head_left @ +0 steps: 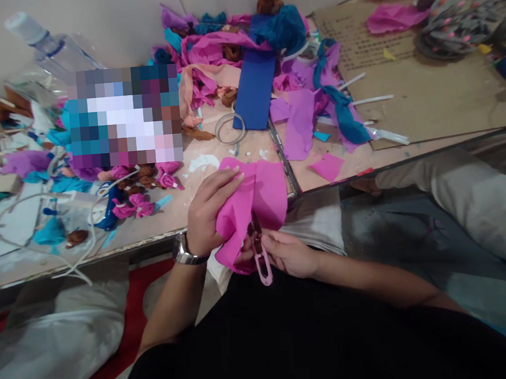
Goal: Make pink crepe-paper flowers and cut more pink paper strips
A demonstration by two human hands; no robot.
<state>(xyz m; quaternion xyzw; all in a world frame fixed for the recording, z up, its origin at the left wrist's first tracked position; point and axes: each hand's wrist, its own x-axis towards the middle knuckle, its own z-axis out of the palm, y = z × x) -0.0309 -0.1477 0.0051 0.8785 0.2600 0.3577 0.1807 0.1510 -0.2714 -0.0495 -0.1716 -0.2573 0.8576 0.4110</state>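
A sheet of bright pink crepe paper (pixel 268 191) hangs over the table's front edge, close to my body. My left hand (pixel 208 210) grips its left side, fingers laid over the top and thumb hidden beneath. A pair of scissors with a pink looped handle (pixel 264 269) is in my right hand (pixel 291 253). Their dark blades point away from me and meet the paper near a slit or fold running up its middle; which of the two I cannot tell. Part of my right hand's fingers is hidden behind the paper and the handle.
Crumpled paper pieces (pixel 298 121) and tied bundles (pixel 142 204) cover much of the table. Behind the paper lie a tape roll (pixel 229 128) and a blue board (pixel 253 84). A clear bottle (pixel 60 50) stands back left, cardboard (pixel 385 91) lies right. A white cable (pixel 38 194) loops leftward.
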